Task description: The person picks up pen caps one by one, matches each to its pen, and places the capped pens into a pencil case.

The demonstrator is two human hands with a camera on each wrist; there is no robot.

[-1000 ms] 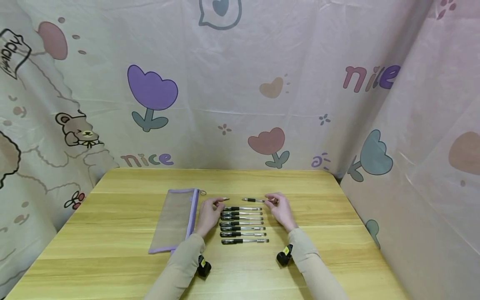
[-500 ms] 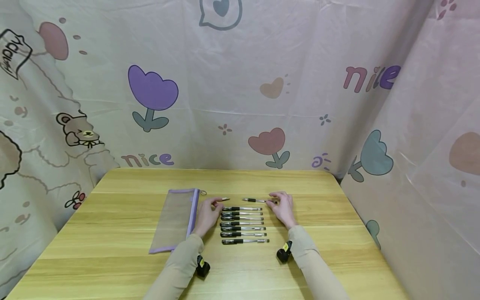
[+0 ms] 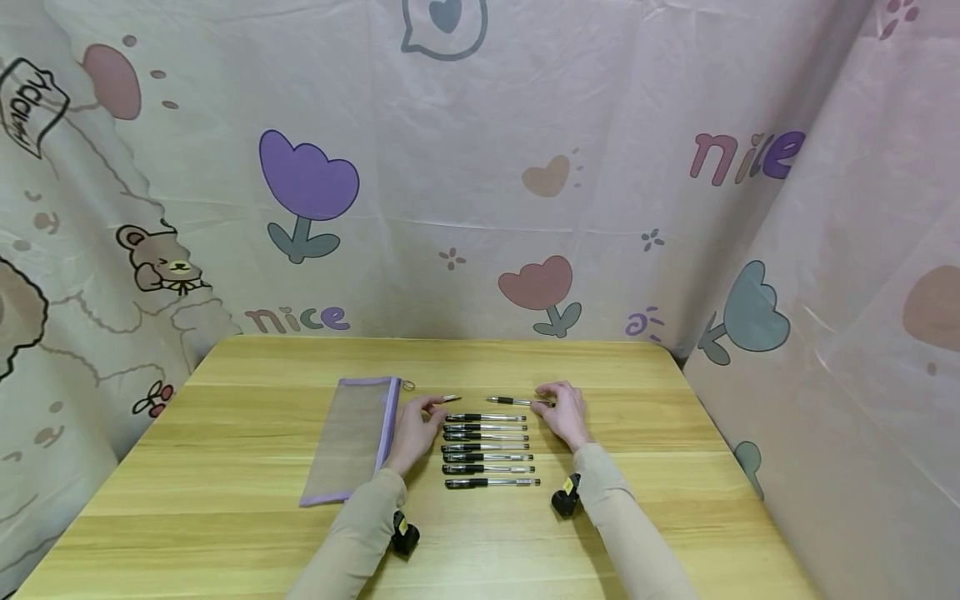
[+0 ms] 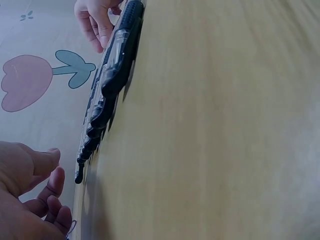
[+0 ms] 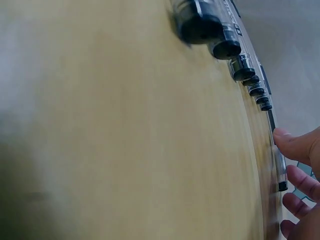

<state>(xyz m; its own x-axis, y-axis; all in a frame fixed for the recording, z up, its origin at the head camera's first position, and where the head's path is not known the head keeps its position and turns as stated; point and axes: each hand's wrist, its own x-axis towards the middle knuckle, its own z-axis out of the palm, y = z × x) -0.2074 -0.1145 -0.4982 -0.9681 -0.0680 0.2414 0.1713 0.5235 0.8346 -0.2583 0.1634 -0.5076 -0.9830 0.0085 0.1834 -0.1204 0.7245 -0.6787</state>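
Several black-capped clear pens (image 3: 487, 447) lie in a neat row at the middle of the wooden table (image 3: 225, 500); both wrist views show the row end-on (image 4: 112, 75) (image 5: 235, 55). Just beyond the row lies one more pen (image 3: 510, 402), and my right hand (image 3: 561, 414) pinches its rear end, thumb on the barrel (image 5: 278, 162). A small dark pen piece (image 3: 451, 399) lies by the fingertips of my left hand (image 3: 416, 425). In the left wrist view that hand (image 4: 30, 200) has thumb and fingers apart with nothing between them.
A flat mesh pencil case with purple trim (image 3: 348, 442) lies left of the pens, beside my left hand. Printed cloth walls (image 3: 480, 208) close in the table at the back and both sides. Bare wood stretches along the near edge and the right side.
Almost nothing: my right forearm has drawn in slightly, while both hands, the pens and the case keep their places.
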